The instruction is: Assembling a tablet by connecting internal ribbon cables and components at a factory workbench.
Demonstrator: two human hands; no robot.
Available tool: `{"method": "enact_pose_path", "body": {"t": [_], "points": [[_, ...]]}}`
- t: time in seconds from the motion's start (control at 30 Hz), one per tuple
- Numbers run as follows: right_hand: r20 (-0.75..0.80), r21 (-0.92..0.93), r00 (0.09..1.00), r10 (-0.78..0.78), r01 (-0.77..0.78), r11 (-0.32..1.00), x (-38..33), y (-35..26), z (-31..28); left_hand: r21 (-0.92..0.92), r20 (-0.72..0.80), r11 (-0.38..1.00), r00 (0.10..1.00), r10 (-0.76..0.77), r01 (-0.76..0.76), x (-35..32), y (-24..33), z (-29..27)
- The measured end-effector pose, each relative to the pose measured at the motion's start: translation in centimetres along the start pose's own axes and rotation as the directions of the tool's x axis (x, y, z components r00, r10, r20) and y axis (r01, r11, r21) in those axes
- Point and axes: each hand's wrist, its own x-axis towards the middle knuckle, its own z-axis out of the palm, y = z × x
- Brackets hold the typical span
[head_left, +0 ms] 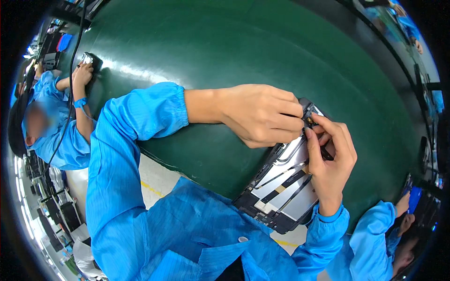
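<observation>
Fingertips of the left hand (262,117) and right hand (330,154) pinch a small part (309,120) at the far end of the opened tablet (281,187).

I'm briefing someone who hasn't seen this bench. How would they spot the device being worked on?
Start at the wide dark green table. At its near edge lies an opened tablet-like device, a flat black frame with a silvery inside crossed by thin black ribbon strips. The left hand and right hand meet at its far corner, and it is the only opened device between them.
</observation>
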Motion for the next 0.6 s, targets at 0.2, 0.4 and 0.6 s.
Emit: {"method": "enact_pose_path", "body": {"t": [0.2, 0.4, 0.6], "points": [[-0.193, -0.151, 0.967, -0.167, 0.139, 0.979, 0.2, 0.5, -1.4, -0.041, 0.025, 0.998, 0.998, -0.049, 0.050, 0.6, 0.6, -0.6], [-0.437, -0.273, 0.891, -0.120, -0.004, 0.962, 1.5, 5.4, -5.5, -0.521, 0.017, 0.824, 0.963, 0.270, -0.222, 2.5, 13.1, 0.9], [-0.494, -0.156, 0.870, -0.012, -0.075, 0.985, 2.7, 9.4, -5.7, -0.296, 0.362, 0.954, 0.919, 0.153, -0.042, 3.0, 13.5, 1.4]]}}
